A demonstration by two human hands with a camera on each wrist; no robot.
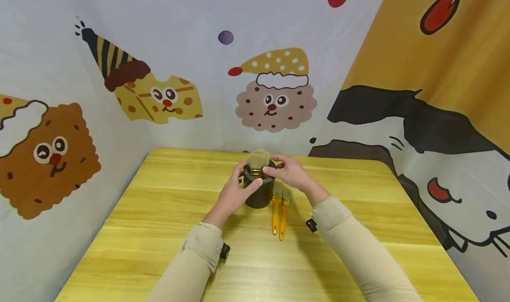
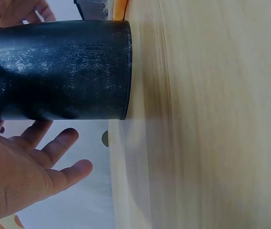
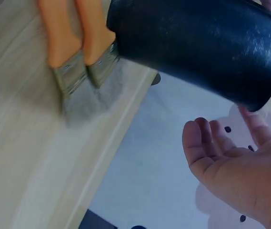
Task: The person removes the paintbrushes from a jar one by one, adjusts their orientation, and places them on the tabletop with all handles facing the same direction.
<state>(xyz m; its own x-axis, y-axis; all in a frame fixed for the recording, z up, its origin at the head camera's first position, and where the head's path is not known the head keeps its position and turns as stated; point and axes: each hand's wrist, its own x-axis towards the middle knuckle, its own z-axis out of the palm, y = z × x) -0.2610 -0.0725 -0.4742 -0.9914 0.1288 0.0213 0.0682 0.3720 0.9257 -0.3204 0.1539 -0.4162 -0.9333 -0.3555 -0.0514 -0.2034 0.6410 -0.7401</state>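
A black cylindrical cup (image 1: 258, 199) stands upright on the table, with a wide paintbrush (image 1: 258, 159) in it, pale bristles up. My left hand (image 1: 234, 195) holds the cup at its rim, thumb across the front and fingers at the left side. In the left wrist view several fingers of that hand (image 2: 25, 171) extend loosely beside the cup (image 2: 64, 71). From the right, my right hand (image 1: 291, 172) reaches over the rim and pinches the brush near its metal band. Its other fingers (image 3: 211, 143) curl loosely away from the cup; the thumb's contact is partly hidden.
Two smaller paintbrushes with orange handles, one left (image 1: 275, 215) and one right (image 1: 284, 218), lie side by side just right of the cup. The wooden table (image 1: 167, 213) ends close behind the cup at a printed cloth backdrop (image 1: 215, 102).
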